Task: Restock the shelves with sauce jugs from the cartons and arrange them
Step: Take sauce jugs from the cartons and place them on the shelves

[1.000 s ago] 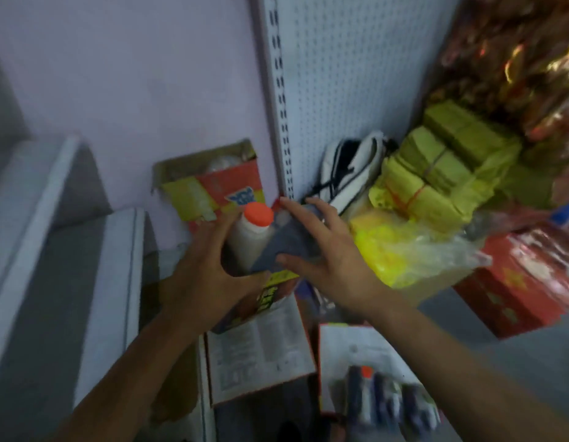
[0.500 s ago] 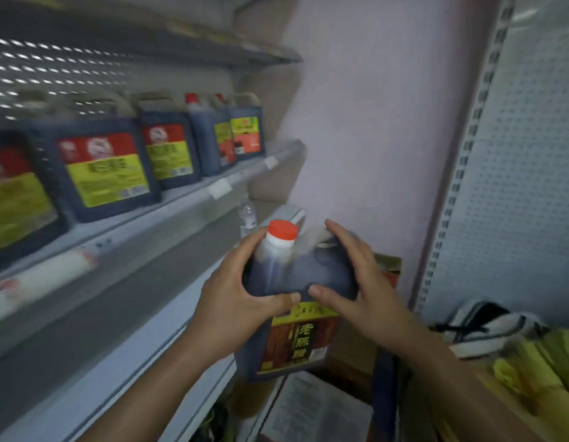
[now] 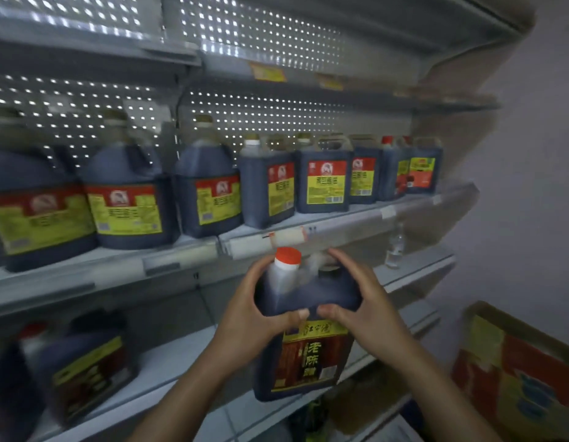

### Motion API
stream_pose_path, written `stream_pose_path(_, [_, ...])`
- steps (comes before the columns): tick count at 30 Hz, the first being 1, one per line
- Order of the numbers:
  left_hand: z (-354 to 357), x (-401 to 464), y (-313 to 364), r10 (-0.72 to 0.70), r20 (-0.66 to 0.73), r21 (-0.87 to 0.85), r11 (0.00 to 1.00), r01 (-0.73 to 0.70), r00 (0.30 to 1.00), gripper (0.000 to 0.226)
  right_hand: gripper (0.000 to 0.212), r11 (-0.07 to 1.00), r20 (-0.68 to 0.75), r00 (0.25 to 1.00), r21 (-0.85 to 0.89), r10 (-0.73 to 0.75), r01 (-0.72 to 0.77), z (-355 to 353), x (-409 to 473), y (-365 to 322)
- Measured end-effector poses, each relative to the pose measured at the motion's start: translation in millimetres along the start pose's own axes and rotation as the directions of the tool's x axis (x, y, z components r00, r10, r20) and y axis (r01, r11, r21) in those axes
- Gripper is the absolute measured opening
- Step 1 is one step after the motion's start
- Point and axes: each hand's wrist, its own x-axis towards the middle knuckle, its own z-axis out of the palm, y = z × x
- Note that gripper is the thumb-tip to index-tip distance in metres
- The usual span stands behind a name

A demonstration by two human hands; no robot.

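We grip the orange-capped jug (image 3: 303,330) by its shoulders, left hand (image 3: 254,317) and right hand (image 3: 361,311) both curled around it. It has risen since 1 second ago, from the carton (image 3: 515,371) to before the middle shelf's front edge (image 3: 181,260), where a row of jugs (image 3: 321,177) now shows.

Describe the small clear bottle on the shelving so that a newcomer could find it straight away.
Start at the shelf lined with dark sauce jugs. On the next shelf below, near the right end, stands a small bottle. It alone is clear, slim and tiny; everything nearby is a big dark jug.
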Motion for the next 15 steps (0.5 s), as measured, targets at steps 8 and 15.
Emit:
stream_pose_path(8, [-95.9, -62.4, -13.8, -0.091, -0.147, 0.139, 0.984, 0.111, 0.985, 0.093, 0.089, 0.993, 0.102, 0.994, 0.115, -0.029, 0.017, 105.7, -2.8, -30.2])
stream_pose_path(15, [-134.2, -106.4, -12.9, -0.095, -0.286, 0.216, 0.963, 0.161, 0.954, 0.084, 0.091, 0.979, 0.207, 0.975, 0.197, -0.086, 0.044, 154.7, 0.0, -46.9])
